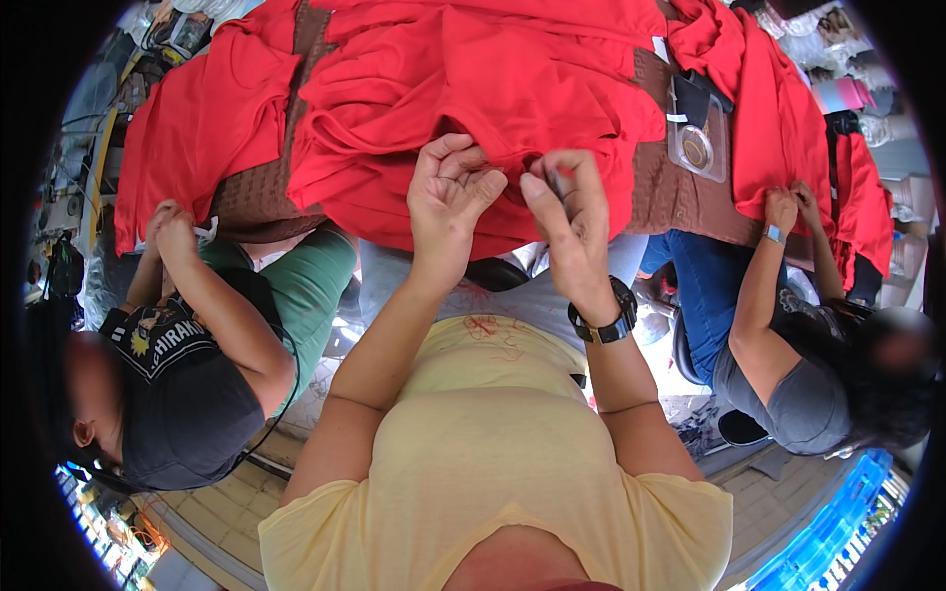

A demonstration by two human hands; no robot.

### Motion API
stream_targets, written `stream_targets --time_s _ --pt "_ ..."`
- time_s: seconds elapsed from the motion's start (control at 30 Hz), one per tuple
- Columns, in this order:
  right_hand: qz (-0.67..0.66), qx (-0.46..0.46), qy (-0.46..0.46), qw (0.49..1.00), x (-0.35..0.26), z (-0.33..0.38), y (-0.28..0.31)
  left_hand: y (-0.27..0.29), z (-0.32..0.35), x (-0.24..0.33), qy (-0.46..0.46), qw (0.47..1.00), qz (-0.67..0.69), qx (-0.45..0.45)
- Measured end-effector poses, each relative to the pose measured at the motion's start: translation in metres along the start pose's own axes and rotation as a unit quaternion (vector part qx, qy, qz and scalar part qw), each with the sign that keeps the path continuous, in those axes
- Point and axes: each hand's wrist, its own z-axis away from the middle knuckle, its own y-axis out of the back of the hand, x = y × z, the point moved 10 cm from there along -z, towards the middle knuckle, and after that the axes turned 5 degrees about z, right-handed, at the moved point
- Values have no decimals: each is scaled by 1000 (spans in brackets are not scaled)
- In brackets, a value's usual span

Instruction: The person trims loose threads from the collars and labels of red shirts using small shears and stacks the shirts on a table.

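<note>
Lots of soft red cloth point(463, 74) here: matte, smooth, a bit stretchy-looking, slumped in loose rounded folds across the middle of the worktop point(658, 192). The worktop's cover is brown with a raised, blocky texture, so it's easy to pick out from the fabric. Off to the right there's a clear, hard plastic tray point(711, 163) with rounded corners and a round yellowish thing in it.

Edges: the heap spills over the near side of the worktop toward the person's lap, where loose red threads point(483, 325) lie tangled on a pale yellow shirt point(493, 414). Bare brown strips show on both sides of the pile, and co-workers sit left and right with red cloth of their own, well apart from these hands.

The piece being worked is at the near edge of the heap, bunched up, with a shadowy fold between the hands. Left hand point(443, 207) has its fingers curled and thumb close in by the cloth; can't tell if it's really pinching anything. Right hand point(574, 225) is closed around a small dark thing point(557, 181), mostly hidden by the fingers.
</note>
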Motion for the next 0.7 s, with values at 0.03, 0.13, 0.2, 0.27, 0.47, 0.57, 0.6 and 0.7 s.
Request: stream_targets --time_s 0.03,0.13,0.2,0.27,0.47,0.57,0.6,0.7 --pt "45 22 39 998 -8 -4 2 2 0 -2 14 1000 10 15" --pt "110 25 111 987 -16 -14 0 18 0 -15 36 999 7 28" --pt "112 22 166 979 -14 -18 -7 13 -2 -8 6 1000 4 21" --pt "95 25 156 983 -11 -20 -5 10 -3 -3 -10 1000 -4 19" --pt "106 24 61 992 -17 0 -7 6 -2 1 -3 999 -41 25" --pt "121 -2 46 992 -10 6 -19 4 -1 0 6 999 -50 21" --pt "130 -2 52 990 -11 6 -23 2 -1 1 7 998 -54 17" --pt "132 -14 23 991 -8 4 -22 3 1 1 7 996 -83 10"
